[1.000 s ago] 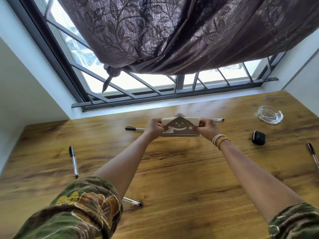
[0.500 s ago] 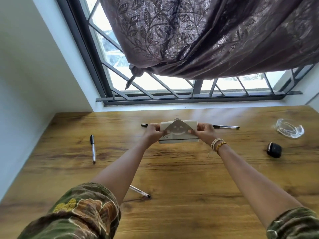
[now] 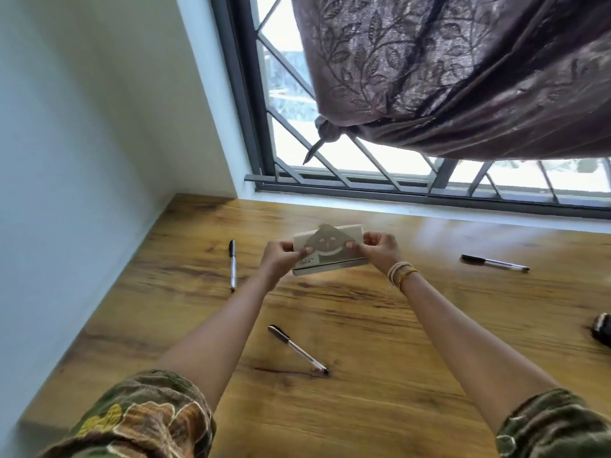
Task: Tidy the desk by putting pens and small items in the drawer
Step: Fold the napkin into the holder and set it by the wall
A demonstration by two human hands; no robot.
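Note:
A pale rectangular holder with a metal smiley-face front (image 3: 330,251) is lifted above the wooden desk (image 3: 363,408). My left hand (image 3: 281,259) pinches its left end and my right hand (image 3: 380,251) pinches its right end. Three pens lie on the desk: one (image 3: 232,265) left of my left hand, one (image 3: 298,349) between my forearms, and one (image 3: 495,262) to the right. No drawer is in view.
A small black item (image 3: 602,330) sits at the right edge of the frame. A white wall (image 3: 82,160) bounds the desk on the left. A barred window (image 3: 330,166) with a knotted brown curtain (image 3: 463,77) lies beyond the far edge.
The view has swung left, so the glass dish has left the frame. Both hands still hold the holder, now tilted and further toward the desk's left end.

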